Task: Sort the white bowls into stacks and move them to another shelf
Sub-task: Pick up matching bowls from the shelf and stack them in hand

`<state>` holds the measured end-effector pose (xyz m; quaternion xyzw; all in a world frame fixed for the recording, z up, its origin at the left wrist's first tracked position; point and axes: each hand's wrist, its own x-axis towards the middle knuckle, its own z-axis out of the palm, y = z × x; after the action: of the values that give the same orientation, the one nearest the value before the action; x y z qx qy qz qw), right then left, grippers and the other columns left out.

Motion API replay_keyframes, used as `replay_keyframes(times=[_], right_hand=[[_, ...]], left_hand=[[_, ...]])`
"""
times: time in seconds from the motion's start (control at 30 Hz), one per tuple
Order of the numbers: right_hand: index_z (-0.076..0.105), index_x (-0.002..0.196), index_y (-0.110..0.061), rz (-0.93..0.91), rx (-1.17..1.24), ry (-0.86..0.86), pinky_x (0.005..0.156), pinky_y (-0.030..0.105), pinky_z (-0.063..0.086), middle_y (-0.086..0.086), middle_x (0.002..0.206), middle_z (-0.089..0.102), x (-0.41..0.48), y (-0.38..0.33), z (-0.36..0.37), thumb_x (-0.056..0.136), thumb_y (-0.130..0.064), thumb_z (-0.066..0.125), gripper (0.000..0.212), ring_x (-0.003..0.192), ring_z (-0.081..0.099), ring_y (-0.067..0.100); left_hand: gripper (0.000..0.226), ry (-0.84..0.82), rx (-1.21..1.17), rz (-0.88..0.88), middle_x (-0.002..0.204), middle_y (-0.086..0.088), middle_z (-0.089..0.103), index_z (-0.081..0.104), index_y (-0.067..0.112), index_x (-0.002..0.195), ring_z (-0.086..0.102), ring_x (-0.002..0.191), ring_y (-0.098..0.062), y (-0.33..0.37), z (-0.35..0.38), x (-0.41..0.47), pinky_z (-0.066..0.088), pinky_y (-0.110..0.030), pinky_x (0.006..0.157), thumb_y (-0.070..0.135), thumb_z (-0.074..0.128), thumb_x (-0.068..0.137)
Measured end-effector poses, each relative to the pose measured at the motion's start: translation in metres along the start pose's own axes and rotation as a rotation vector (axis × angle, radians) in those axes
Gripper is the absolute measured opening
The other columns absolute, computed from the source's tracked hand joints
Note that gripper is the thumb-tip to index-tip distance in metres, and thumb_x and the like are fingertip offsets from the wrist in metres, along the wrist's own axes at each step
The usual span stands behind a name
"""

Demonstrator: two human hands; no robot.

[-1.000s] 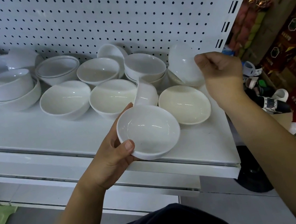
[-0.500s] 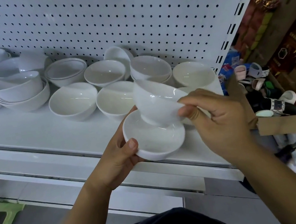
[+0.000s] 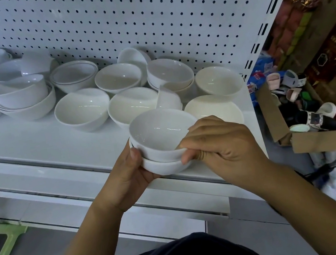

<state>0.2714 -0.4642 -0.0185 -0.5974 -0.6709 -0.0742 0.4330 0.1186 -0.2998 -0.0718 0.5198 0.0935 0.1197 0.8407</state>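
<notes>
1. Cradling a shallow, glossy white ceramic bowl [image 3: 164, 168] from below, the left hand [image 3: 130, 172] curls its fingers under the base and sets its thumb against the side. I judge this gives the stack a steady seat.
2. A deeper white ceramic bowl [image 3: 159, 133] sits nested in the shallow one, upright and mouth up. The right hand [image 3: 224, 147] pinches its near right rim, fingers hooked over the lip and thumb outside, seemingly to settle it squarely.
3. This two-bowl stack is held in the air just above the front edge of the white metal shelf [image 3: 34, 143], toward its right end, not resting on it.
4. Behind it, loose bowls crowd the shelf:
   - a cream shallow dish [image 3: 210, 108] lies near the front right corner;
   - a round white bowl [image 3: 82, 109] stands mid-shelf;
   - a short pile of nested bowls [image 3: 25, 100] stands toward the left end;
   - one bowl leans on edge near the white perforated back panel [image 3: 147, 21].
5. Sorting looks early, since most bowls stand unstacked and no other shelf holds any that I can see.
6. Glazed ceramic is slick, and because the two bowls differ in depth, the top one may rock unless both hands hold it.
</notes>
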Motion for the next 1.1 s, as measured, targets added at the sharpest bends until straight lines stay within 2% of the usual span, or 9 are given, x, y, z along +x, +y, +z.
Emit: replay_keyframes(times=[0.13, 0.2, 0.3, 0.4, 0.53, 0.77, 0.83, 0.97, 1.1], right_hand=[[0.079, 0.088, -0.004, 0.012, 0.057, -0.069, 0.080, 0.041, 0.051, -0.014, 0.090, 0.070, 0.003, 0.001, -0.005, 0.095, -0.011, 0.067, 0.016, 0.084, 0.067, 0.018], [0.080, 0.092, -0.002, 0.036, 0.096, -0.086, 0.081, 0.040, 0.053, -0.007, 0.092, 0.075, 0.003, 0.003, -0.006, 0.092, -0.013, 0.070, 0.015, 0.087, 0.070, 0.020], [0.077, 0.108, 0.000, 0.120, 0.216, -0.052, 0.089, 0.036, 0.057, 0.008, 0.102, 0.077, 0.005, 0.003, -0.009, 0.092, -0.023, 0.072, 0.028, 0.099, 0.072, 0.021], [0.075, 0.113, -0.006, 0.256, 0.283, 0.059, 0.098, 0.034, 0.054, 0.006, 0.112, 0.076, 0.020, 0.006, -0.019, 0.097, -0.033, 0.064, 0.033, 0.107, 0.071, 0.019], [0.075, 0.108, -0.018, 0.510, 0.260, 0.157, 0.096, 0.024, 0.053, -0.009, 0.108, 0.076, 0.054, 0.035, -0.025, 0.100, -0.022, 0.065, 0.013, 0.103, 0.070, 0.007], [0.076, 0.106, -0.023, 0.608, 0.044, -0.078, 0.077, -0.003, 0.039, -0.023, 0.093, 0.069, 0.111, 0.094, -0.009, 0.099, -0.030, 0.066, 0.014, 0.084, 0.061, -0.018], [0.077, 0.108, -0.018, 0.571, -0.012, -0.128, 0.075, -0.001, 0.039, -0.017, 0.093, 0.070, 0.122, 0.100, 0.001, 0.099, -0.033, 0.066, 0.020, 0.089, 0.065, -0.005], [0.077, 0.106, -0.005, 0.554, -0.109, -0.209, 0.087, 0.026, 0.050, 0.005, 0.103, 0.078, 0.142, 0.113, 0.022, 0.101, -0.039, 0.062, 0.037, 0.097, 0.070, 0.020], [0.064, 0.083, 0.010, 0.582, -0.174, -0.235, 0.070, 0.037, 0.047, 0.025, 0.074, 0.065, 0.152, 0.118, 0.037, 0.101, -0.045, 0.058, 0.058, 0.067, 0.056, 0.025]], left_hand=[[0.109, 0.014, -0.012, 0.006, 0.149, -0.022, 0.053, 0.029, 0.006, 0.158, 0.056, 0.136, -0.036, 0.000, 0.001, -0.001, 0.054, -0.043, 0.101, 0.065, 0.077, 0.080], [0.108, 0.025, -0.012, 0.013, 0.150, -0.023, 0.053, 0.030, 0.006, 0.158, 0.054, 0.137, -0.037, 0.000, 0.002, -0.002, 0.053, -0.044, 0.103, 0.064, 0.078, 0.080], [0.112, 0.025, 0.023, 0.007, 0.155, -0.030, 0.043, 0.025, 0.004, 0.160, 0.042, 0.144, -0.049, -0.002, 0.002, -0.003, 0.039, -0.062, 0.114, 0.062, 0.079, 0.081], [0.110, 0.042, 0.065, 0.014, 0.156, -0.030, 0.041, 0.026, 0.006, 0.161, 0.039, 0.145, -0.051, -0.002, 0.000, -0.004, 0.028, -0.072, 0.118, 0.060, 0.079, 0.081], [0.111, 0.087, 0.106, 0.037, 0.153, -0.029, 0.045, 0.029, 0.010, 0.159, 0.043, 0.141, -0.052, -0.004, 0.002, -0.008, 0.038, -0.067, 0.114, 0.060, 0.084, 0.076], [0.106, 0.136, 0.131, 0.064, 0.146, -0.021, 0.054, 0.040, 0.021, 0.154, 0.056, 0.132, -0.043, -0.001, 0.000, -0.020, 0.054, -0.052, 0.101, 0.056, 0.091, 0.068], [0.107, 0.163, 0.143, 0.084, 0.144, -0.018, 0.056, 0.042, 0.023, 0.153, 0.059, 0.129, -0.039, 0.001, -0.005, -0.030, 0.056, -0.046, 0.098, 0.055, 0.093, 0.065], [0.116, 0.275, 0.184, 0.151, 0.143, -0.018, 0.057, 0.040, 0.017, 0.153, 0.056, 0.131, -0.041, 0.004, -0.019, -0.049, 0.055, -0.043, 0.101, 0.055, 0.096, 0.059], [0.121, 0.451, 0.287, 0.288, 0.145, -0.013, 0.056, 0.038, 0.019, 0.153, 0.055, 0.133, -0.036, 0.009, -0.027, -0.061, 0.055, -0.041, 0.099, 0.058, 0.096, 0.056]])
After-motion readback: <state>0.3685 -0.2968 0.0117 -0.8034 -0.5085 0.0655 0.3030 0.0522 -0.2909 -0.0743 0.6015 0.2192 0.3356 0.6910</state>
